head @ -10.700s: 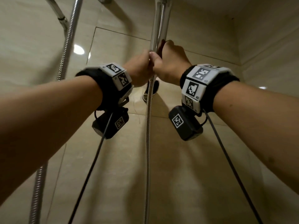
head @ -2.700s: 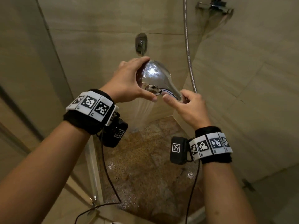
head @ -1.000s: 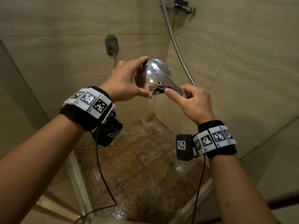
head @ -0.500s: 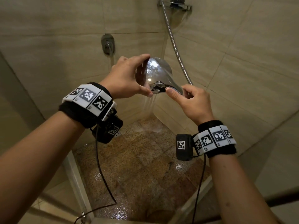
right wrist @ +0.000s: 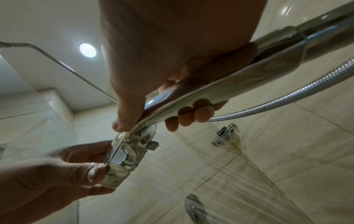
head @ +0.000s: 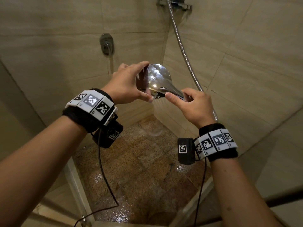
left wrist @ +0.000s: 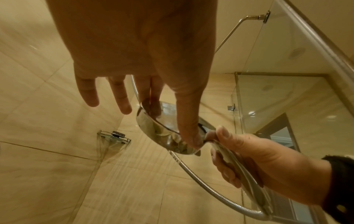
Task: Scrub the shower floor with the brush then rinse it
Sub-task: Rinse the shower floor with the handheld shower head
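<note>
Hands unmoved, gripping shower head

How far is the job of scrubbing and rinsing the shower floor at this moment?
Done: I cannot confirm the scrubbing; no brush is in view. In hand: rinsing. The right hand grips the handle of the shower head, the left hand holds its rim, and water sprays down toward the corner. The shower floor is wet. Left: rinsing the remaining floor.

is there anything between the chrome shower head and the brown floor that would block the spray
Nothing visible does. The chrome handheld shower head sprays down past both hands onto the brown speckled stone floor; only the thin black wrist-camera cable hangs nearby, left of the stream.
</note>
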`<state>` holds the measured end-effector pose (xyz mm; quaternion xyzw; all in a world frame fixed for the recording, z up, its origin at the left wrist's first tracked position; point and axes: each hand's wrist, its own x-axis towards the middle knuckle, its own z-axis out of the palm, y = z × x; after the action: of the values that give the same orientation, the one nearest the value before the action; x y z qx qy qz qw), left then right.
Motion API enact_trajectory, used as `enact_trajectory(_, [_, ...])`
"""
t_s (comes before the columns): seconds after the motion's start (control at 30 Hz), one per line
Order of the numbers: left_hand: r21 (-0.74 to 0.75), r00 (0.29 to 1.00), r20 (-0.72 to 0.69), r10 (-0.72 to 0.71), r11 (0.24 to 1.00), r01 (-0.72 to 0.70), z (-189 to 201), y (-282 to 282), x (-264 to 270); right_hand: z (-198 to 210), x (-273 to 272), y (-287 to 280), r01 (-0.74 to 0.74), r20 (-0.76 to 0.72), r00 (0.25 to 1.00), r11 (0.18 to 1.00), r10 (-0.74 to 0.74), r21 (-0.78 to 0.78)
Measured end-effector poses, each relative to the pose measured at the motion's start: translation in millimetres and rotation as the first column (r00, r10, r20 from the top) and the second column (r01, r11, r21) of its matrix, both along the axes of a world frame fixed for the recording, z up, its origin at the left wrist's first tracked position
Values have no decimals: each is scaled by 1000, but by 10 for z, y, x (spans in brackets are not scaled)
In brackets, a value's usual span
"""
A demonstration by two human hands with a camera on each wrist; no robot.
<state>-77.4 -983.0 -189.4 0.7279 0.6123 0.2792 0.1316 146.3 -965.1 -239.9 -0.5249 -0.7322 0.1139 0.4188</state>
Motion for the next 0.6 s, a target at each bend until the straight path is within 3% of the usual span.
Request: enact_trajectory(0.6, [50,1000,-4,-7,999,7,27,-13,-67,-9,-64,-30,-69,-60,996,998,68,-15])
